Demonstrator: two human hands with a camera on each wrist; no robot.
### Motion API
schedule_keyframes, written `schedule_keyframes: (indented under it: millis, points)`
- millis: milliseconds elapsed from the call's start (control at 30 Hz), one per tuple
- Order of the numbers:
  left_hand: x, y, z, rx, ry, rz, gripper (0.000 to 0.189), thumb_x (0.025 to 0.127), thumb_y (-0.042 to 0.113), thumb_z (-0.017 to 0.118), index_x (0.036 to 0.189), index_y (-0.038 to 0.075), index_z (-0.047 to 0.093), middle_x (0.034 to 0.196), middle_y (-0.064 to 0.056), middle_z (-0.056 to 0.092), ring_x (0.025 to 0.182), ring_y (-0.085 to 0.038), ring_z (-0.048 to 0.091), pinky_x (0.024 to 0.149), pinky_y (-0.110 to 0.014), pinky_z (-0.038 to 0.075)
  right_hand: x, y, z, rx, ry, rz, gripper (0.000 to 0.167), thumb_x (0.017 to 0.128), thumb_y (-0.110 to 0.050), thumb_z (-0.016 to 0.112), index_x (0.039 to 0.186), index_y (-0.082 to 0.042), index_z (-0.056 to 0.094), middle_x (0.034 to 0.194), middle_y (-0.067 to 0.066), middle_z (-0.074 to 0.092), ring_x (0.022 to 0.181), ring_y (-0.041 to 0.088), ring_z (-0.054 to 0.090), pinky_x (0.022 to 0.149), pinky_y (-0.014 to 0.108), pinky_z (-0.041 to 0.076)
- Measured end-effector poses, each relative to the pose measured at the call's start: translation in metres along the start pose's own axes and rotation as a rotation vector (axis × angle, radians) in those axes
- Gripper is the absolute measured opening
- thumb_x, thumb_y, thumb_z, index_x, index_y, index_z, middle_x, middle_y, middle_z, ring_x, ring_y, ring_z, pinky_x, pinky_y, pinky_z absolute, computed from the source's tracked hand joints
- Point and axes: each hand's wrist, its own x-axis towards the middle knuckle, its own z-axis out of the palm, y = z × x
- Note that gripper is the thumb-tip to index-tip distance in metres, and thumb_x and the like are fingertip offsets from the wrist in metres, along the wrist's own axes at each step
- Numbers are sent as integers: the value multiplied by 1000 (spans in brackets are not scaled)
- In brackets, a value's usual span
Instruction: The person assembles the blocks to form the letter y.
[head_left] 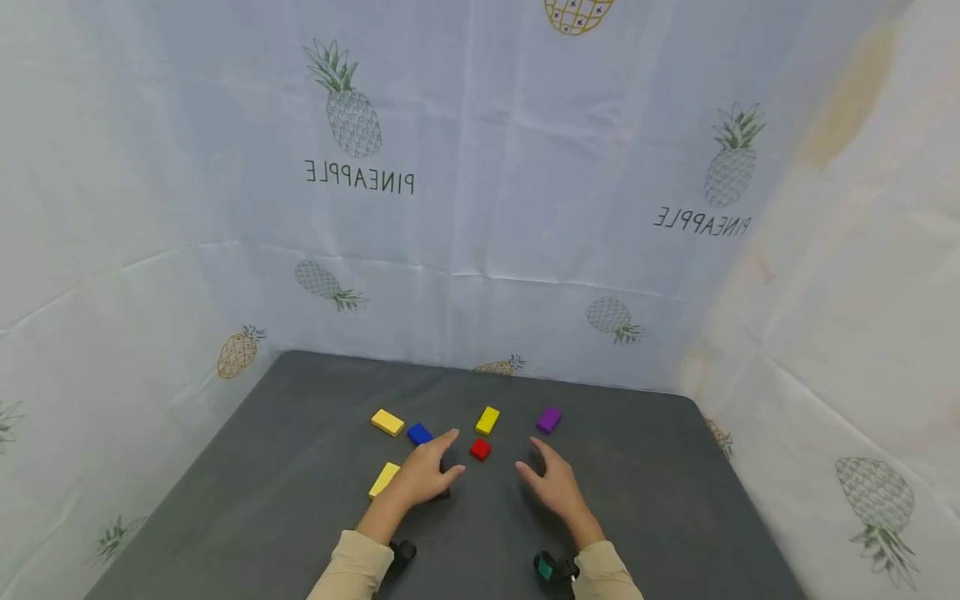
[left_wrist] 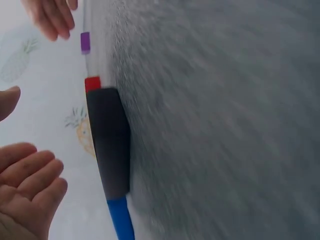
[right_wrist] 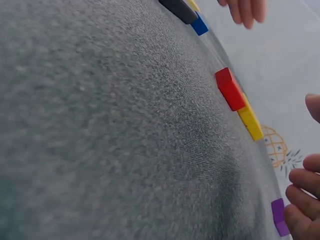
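My left hand (head_left: 422, 475) hovers over the left part of the block group, thumb and fingers spread and holding nothing. Under it a black block (left_wrist: 109, 145) lies on the table, mostly hidden in the head view. A blue block (head_left: 420, 433) sits just beyond its fingers, and a yellow block (head_left: 383, 479) is partly covered by the wrist. To the right, my right hand (head_left: 557, 483) is held above the table with its thumb apart from the fingers, also holding nothing. Nearest its fingertips is a purple block (head_left: 549, 420). Between the hands lies a small red block (head_left: 480, 450).
Behind the red block is a bright yellow block (head_left: 487, 421). A paler yellow block (head_left: 387, 422) lies at the far left of the group. The dark grey table (head_left: 660, 492) is bordered by white curtains (head_left: 510, 225) printed with pineapples at the back and both sides.
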Motion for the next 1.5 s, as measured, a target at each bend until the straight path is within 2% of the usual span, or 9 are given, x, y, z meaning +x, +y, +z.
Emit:
schedule_keyframes:
  millis: [200,300,533,833,1033,1133,1300,1500]
  points:
    - [18,2,9,-79,-66,-5,59,92,27,63,138,-4,44,140,-20,49,127,-36,49,102,-50,43,14,1,9,65,-6,7,60,89,-37,65,136,-3,49,136,20,52,127,39,47,103,57,37]
    - [26,2,15,-89,-63,-35,58,91,26,65,137,-4,46,138,-20,51,126,-36,50,101,-50,43,19,1,14,97,-6,30,60,88,-35,66,136,-3,50,136,19,52,127,38,48,104,57,37]
    - [37,1,26,-142,-67,-107,56,88,23,67,133,-5,50,133,-23,53,122,-40,52,99,-54,43,32,6,29,141,-17,14,58,89,-31,66,134,1,49,134,22,53,125,39,49,103,54,40]
    - [51,-4,36,-138,-53,-135,52,87,22,69,129,-4,54,126,-23,58,113,-38,57,92,-51,48,54,6,41,177,-39,-4,59,89,-31,66,136,-1,48,135,22,52,127,38,48,104,52,40]
    - [56,-7,41,-136,-68,-118,48,87,21,69,128,-1,57,125,-19,60,112,-35,58,92,-49,48,67,9,44,174,-47,-16,59,89,-30,67,137,-1,48,136,21,52,127,38,47,104,55,38]
    - [56,-8,43,-137,-82,-130,48,87,21,68,128,0,57,127,-18,59,114,-34,57,93,-49,48,72,10,45,168,-57,-32,60,88,-30,68,136,0,48,135,22,52,127,39,47,105,56,37]
    - [57,-8,42,-150,-103,-134,47,87,20,68,128,0,58,128,-18,59,117,-36,55,96,-51,46,81,13,47,148,-77,-54,62,88,-31,68,138,0,46,138,22,50,129,40,45,105,57,35]
    - [59,-11,41,-153,-118,-133,46,86,18,69,128,1,58,128,-17,59,117,-34,56,96,-49,46,90,12,51,117,-113,-42,65,87,-32,69,140,-3,45,141,20,47,130,40,43,106,58,34]
